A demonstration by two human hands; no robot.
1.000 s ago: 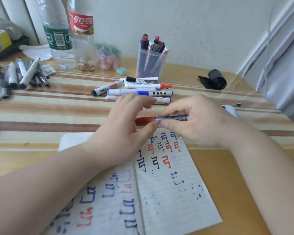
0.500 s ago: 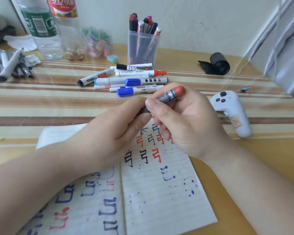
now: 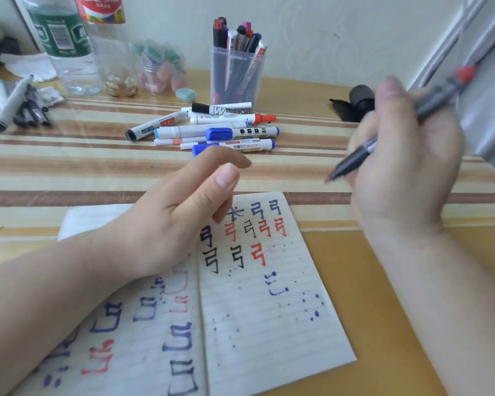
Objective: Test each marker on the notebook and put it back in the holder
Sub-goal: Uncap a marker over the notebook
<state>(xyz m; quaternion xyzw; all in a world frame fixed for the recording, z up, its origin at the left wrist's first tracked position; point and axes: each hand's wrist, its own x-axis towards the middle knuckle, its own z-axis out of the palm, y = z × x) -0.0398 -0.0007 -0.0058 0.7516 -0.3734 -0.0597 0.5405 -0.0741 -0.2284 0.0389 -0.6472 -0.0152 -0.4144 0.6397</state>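
Head view — right grip (image 3: 403, 167) clasps marker (image 3: 355, 158), raised beside notebook (image 3: 269, 324); left grip (image 3: 177, 218) relaxed, empty.

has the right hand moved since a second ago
Yes. The right hand, gripping the marker, has swung right, away from the left hand: it was over the top edge of the notebook and is now past its right edge.

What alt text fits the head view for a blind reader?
A person's right hand grips a red-ended marker beside an open notebook covered in ink marks, while the left hand hovers open. Loose markers lie before a full holder.
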